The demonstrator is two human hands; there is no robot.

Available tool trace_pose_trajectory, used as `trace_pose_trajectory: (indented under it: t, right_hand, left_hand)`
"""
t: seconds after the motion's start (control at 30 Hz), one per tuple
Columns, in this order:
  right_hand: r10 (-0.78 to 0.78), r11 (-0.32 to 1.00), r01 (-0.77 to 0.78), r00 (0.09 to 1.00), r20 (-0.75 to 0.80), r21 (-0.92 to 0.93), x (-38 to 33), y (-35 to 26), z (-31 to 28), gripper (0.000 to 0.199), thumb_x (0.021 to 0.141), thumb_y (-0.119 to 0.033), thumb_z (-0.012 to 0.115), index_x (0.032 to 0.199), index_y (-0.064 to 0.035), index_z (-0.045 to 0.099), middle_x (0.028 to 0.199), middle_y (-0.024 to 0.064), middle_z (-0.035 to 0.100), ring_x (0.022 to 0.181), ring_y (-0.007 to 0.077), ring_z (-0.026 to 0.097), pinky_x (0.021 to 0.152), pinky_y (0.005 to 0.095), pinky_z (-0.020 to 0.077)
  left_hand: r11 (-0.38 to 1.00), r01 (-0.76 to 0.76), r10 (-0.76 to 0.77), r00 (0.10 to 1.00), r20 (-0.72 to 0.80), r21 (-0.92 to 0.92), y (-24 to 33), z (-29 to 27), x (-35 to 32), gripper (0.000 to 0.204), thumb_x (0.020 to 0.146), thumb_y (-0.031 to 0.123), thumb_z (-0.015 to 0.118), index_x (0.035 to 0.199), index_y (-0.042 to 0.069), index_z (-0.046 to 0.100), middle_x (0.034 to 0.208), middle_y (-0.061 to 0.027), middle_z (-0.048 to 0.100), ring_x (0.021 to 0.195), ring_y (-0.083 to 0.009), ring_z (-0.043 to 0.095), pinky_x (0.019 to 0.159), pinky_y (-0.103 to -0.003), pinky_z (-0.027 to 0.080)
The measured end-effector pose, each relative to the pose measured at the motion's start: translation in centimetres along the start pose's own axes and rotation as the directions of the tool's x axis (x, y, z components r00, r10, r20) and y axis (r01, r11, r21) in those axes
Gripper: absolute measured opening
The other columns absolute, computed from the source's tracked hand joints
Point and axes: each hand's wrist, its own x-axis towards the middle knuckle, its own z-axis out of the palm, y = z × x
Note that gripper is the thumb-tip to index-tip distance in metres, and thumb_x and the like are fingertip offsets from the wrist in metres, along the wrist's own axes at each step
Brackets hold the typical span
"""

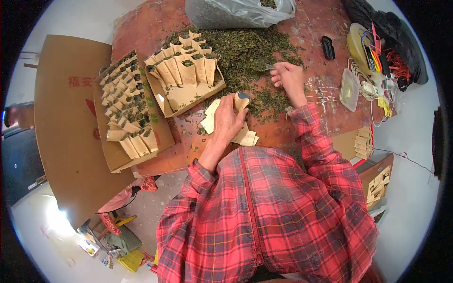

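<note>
A small tan paper packet (241, 100), mouth open, stands upright beside loose green tea leaves (250, 52).

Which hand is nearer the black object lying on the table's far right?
Right. The right hand works at the tea-leaf pile just left of the black object; the left hand, holding a paper packet, sits farther away.

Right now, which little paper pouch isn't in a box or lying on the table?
The tan pouch held up in the left hand. The other pouches stand packed in cardboard trays or lie flat on the table.
</note>
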Motion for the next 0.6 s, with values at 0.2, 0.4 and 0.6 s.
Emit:
trace_pose_trajectory:
  t: [0.2,0.4,0.6]
  right_hand:
    - [0.006,1.000,-0.007,0.996,0.088,0.015,-3.8,-2.8,-0.2,0.027,0.101,-0.014,0.062,0.116,0.0074,0.069,0.088,0.0118,0.074,0.061,0.0114,0.068,0.050,0.0233,0.0527]
    - [-0.008,0.999,0.015,0.989,0.147,-0.045,-7.2,-5.2,-0.1,0.026,0.101,-0.013,0.063,0.115,0.0078,0.070,0.086,0.0110,0.074,0.060,0.0109,0.067,0.050,0.0228,0.0524]
    - [-0.028,0.983,0.056,0.987,0.157,-0.177,-8.6,-6.1,0.6,0.025,0.101,-0.013,0.063,0.114,0.0072,0.071,0.085,0.0099,0.075,0.060,0.0097,0.067,0.050,0.0223,0.0517]
  left_hand:
    - [1.000,0.002,-0.003,1.000,0.015,0.020,-0.1,0.1,0.7,0.048,0.081,0.008,0.080,0.122,-0.001,0.058,0.105,-0.0216,0.063,0.086,-0.0381,0.066,0.076,-0.045,0.054]
    - [0.998,-0.054,0.054,0.998,-0.013,0.034,-0.4,0.5,0.9,0.049,0.083,0.011,0.080,0.125,-0.001,0.058,0.103,-0.0174,0.061,0.082,-0.0296,0.064,0.074,-0.040,0.053]
    - [1.000,-0.018,0.019,1.000,-0.009,0.011,0.0,0.6,1.0,0.049,0.081,0.007,0.080,0.123,-0.001,0.056,0.108,-0.0235,0.062,0.099,-0.0441,0.064,0.084,-0.049,0.053]
